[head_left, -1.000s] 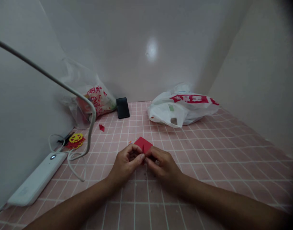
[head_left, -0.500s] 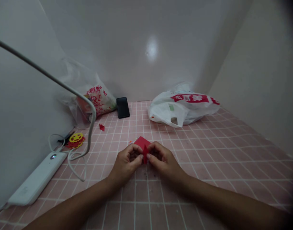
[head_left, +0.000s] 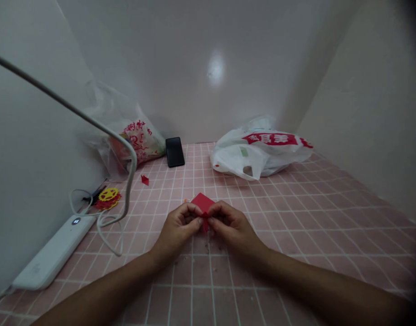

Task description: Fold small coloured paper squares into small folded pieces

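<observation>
Between my hands is a small folded piece of red paper (head_left: 205,222), with a narrow point hanging toward me. My left hand (head_left: 181,226) pinches its left side between thumb and fingers. On the other side, my right hand (head_left: 231,227) pinches it the same way. Just beyond the fingertips lies a flat stack of red paper sheets (head_left: 201,201), partly hidden by my hands. Bits of orange and pale paper show at the stack's left edge.
A small red folded paper piece (head_left: 144,179) lies left of centre. Farther back are a black phone (head_left: 175,152), a white plastic bag (head_left: 235,154) and another bag (head_left: 143,140). Yellow and red cutouts (head_left: 108,195), a white power bank (head_left: 55,253) and a cable (head_left: 130,181) are at left.
The upper point of the folded red paper, upright before, now sits lower and flatter between my fingertips. My right fingers have shifted slightly inward; everything else stays in place.
</observation>
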A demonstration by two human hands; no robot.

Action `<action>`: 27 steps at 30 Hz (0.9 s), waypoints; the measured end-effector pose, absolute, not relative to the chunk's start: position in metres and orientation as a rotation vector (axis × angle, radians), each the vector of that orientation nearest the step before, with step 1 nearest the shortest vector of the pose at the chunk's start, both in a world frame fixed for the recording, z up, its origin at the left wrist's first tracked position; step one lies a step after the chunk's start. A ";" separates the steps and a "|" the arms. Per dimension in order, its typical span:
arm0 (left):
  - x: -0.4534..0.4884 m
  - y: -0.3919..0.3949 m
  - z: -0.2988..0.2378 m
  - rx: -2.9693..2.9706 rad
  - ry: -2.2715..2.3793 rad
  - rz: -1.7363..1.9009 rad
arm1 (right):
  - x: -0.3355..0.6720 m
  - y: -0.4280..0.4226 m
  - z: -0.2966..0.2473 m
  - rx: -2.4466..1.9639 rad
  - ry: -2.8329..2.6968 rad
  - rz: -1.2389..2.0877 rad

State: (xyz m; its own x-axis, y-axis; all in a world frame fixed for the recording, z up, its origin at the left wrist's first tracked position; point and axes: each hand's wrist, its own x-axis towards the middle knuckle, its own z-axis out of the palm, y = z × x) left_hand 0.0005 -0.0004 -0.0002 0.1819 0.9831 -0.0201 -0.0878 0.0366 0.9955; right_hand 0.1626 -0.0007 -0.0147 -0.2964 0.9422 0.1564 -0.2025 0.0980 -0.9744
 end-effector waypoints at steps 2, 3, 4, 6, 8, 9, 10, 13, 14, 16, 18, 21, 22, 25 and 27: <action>0.000 -0.001 0.000 1.213 1.018 1.104 | 0.163 -0.001 -0.013 -0.807 -1.340 1.407; 0.000 -0.002 0.001 1.223 1.020 1.105 | 0.163 -0.001 -0.012 -0.800 -1.342 1.409; -0.001 -0.002 0.001 1.232 1.022 1.105 | 0.163 -0.001 -0.011 -0.792 -1.347 1.412; -0.002 -0.002 0.001 1.242 1.022 1.108 | 0.164 0.000 -0.010 -0.775 -1.359 1.412; -0.002 -0.002 0.001 1.240 1.019 1.116 | 0.165 0.000 -0.009 -0.757 -1.377 1.388; -0.002 -0.002 0.001 1.239 1.020 1.116 | 0.165 0.000 -0.010 -0.753 -1.390 1.366; -0.002 -0.002 0.002 1.238 1.021 1.113 | 0.166 0.000 -0.010 -0.750 -1.410 1.337; -0.002 -0.003 0.003 1.233 1.016 1.103 | 0.168 0.000 -0.011 -0.749 -1.536 1.189; -0.002 -0.003 0.003 1.228 1.011 1.105 | 0.169 -0.001 -0.011 -0.748 -1.589 1.124; -0.002 -0.004 0.004 1.217 0.999 1.120 | 0.171 -0.001 -0.012 -0.737 -1.682 0.993; -0.003 -0.005 0.003 1.206 0.980 1.128 | 0.172 -0.002 -0.012 -0.712 -1.743 0.879; -0.005 -0.006 0.001 1.197 0.929 1.108 | 0.173 -0.004 -0.012 -0.674 -1.794 0.744; -0.005 -0.007 0.000 1.198 0.910 1.098 | 0.173 -0.004 -0.011 -0.666 -1.807 0.712; -0.005 -0.008 0.000 1.229 0.904 1.108 | 0.172 -0.005 -0.011 -0.646 -1.845 0.647; -0.004 -0.008 0.002 1.271 0.939 1.136 | 0.172 -0.006 -0.011 -0.628 -1.870 0.622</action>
State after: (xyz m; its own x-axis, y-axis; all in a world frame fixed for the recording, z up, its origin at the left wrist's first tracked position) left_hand -0.0035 -0.0082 0.0022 0.2162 0.9737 0.0725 -0.1126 -0.0489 0.9924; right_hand 0.1719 -0.0056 -0.0109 -0.3408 0.6697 0.6598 0.1408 0.7303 -0.6685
